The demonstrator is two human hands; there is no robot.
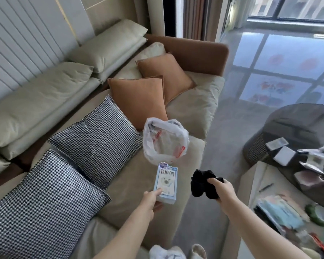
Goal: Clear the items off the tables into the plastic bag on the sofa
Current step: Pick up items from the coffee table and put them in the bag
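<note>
A translucent white plastic bag [165,141] stands open on the beige sofa seat [131,191], with some items inside. My left hand [151,200] grips a pale blue box [166,184] printed with a white animal, holding it just short of the bag's mouth. My right hand [220,187] grips a bundle of black cloth [202,184], held over the floor to the right of the box and below the bag.
Two houndstooth cushions [94,141] and two orange cushions [138,100] lie on the sofa left of the bag. At right, a pale table [258,176] holds papers and a green object [320,214]. A dark round table [295,116] holds small boxes and cards.
</note>
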